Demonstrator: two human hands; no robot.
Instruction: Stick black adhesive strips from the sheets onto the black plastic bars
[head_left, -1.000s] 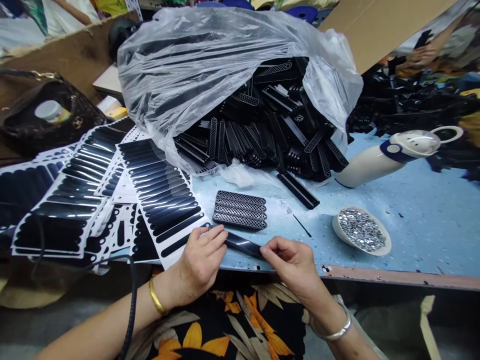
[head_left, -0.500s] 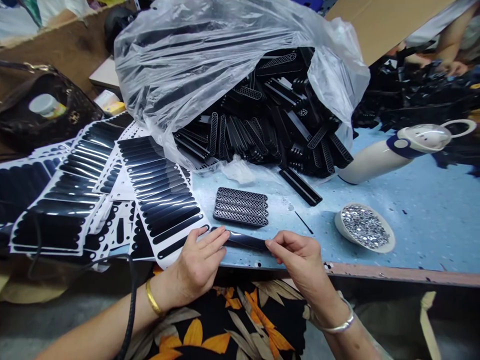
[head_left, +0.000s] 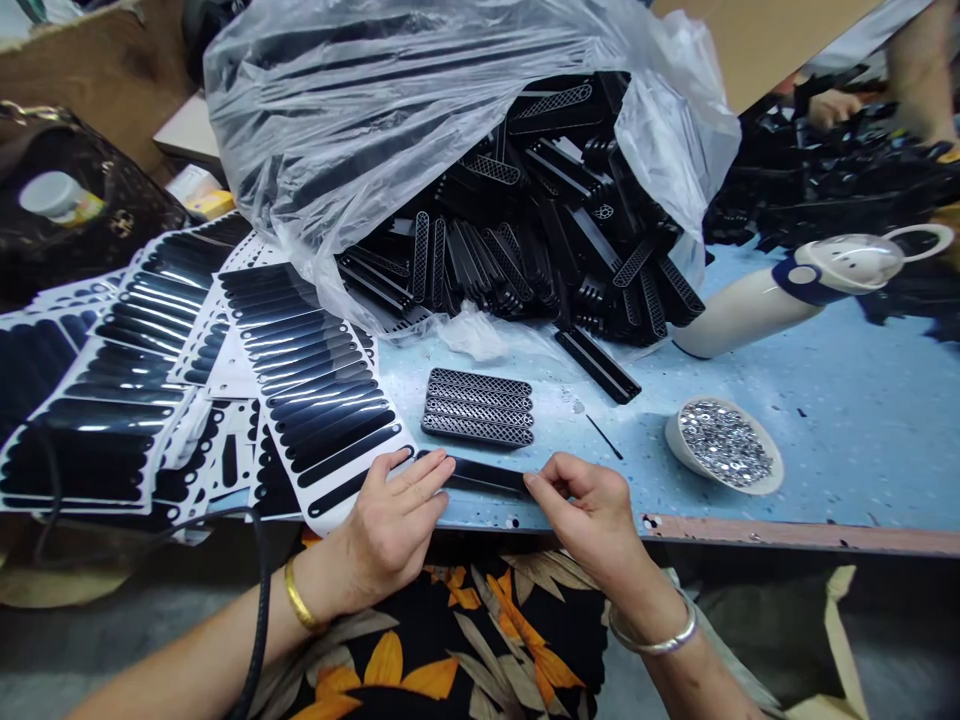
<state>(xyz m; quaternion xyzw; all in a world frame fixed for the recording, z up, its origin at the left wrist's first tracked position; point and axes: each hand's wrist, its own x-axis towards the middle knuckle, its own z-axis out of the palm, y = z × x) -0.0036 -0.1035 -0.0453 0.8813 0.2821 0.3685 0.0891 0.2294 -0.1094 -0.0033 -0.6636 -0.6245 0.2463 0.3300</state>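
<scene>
A narrow black strip (head_left: 487, 475) lies near the table's front edge, between my two hands. My left hand (head_left: 397, 520) rests on its left end, fingers stretched out flat and thumb apart. At the right end, thumb and fingers of my right hand (head_left: 589, 505) pinch the strip. Whether it is a single layer or a sticker on a plastic piece, I cannot tell. Just beyond it sit several black pieces with a mesh pattern (head_left: 478, 408), lined up side by side. Left of my hands, a white sheet of black rounded stickers (head_left: 319, 385) overlaps other such sheets.
A clear plastic bag (head_left: 345, 130) spills many black pieces (head_left: 517, 250) at the back. To the right stand a bowl of small shiny parts (head_left: 724, 445) and a tilted white bottle (head_left: 750, 315). A black cord (head_left: 264, 600) hangs by my left forearm. Another person's hand (head_left: 832, 107) is at far right.
Both hands keep their places on the strip, whose surface now reflects less light. The view has shifted slightly, moving the surroundings a little up and left.
</scene>
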